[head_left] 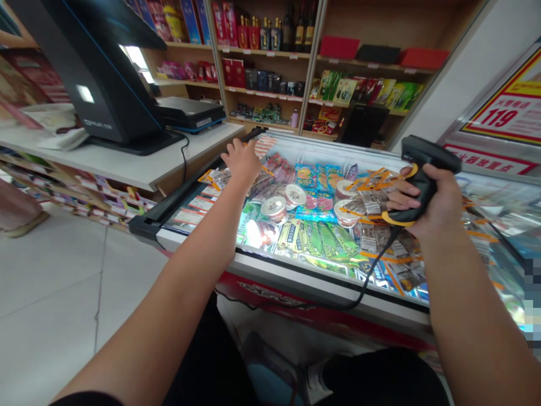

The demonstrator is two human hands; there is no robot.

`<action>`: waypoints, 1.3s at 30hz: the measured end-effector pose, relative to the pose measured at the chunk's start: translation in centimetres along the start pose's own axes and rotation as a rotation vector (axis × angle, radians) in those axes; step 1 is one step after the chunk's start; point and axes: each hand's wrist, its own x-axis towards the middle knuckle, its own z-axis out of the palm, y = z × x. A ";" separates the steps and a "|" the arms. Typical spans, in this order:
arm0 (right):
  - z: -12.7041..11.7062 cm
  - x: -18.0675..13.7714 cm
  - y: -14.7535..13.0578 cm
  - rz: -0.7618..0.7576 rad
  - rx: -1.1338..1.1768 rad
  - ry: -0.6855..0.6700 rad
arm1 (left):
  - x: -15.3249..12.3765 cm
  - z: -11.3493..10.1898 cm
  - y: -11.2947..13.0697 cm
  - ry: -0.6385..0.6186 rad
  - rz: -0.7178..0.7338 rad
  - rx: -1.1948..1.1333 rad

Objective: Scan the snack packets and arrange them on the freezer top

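Observation:
My right hand (439, 197) is wrapped around a black and yellow barcode scanner (422, 175), held above the right side of a chest freezer with a glass top. The scanner's black cable (372, 270) hangs down over the freezer's front rim (296, 265). Over the left part of the glass, my left hand (243, 163) has its fingers apart, close to a few clear packets with orange edges (217, 179). Whether its fingertips touch them I cannot tell. More orange-edged packets (372, 197) lie in a pile on the glass, below and left of the scanner.
Under the glass are ice cream tubs (274, 208) and green wrapped packs (325, 239). A counter (127, 166) at left bears a black checkout terminal (105, 84) and a scale (190, 113). Shelves (270, 53) of boxes and bottles stand behind. Part of another person's leg (19, 206) shows at left.

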 end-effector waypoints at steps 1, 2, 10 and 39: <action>-0.2 -0.1 -0.3 -0.022 0.013 0.010 | -0.1 0.0 -0.2 0.012 0.005 0.037; -0.4 -0.1 -0.5 -0.041 0.021 0.020 | -0.4 0.1 0.0 0.029 0.023 0.050; -1.0 0.1 -0.6 -0.068 0.128 0.030 | -6.5 3.5 11.2 -0.571 0.256 -0.559; -0.1 0.7 2.9 0.269 -0.398 -0.133 | -4.9 8.4 8.5 -0.449 0.148 -0.819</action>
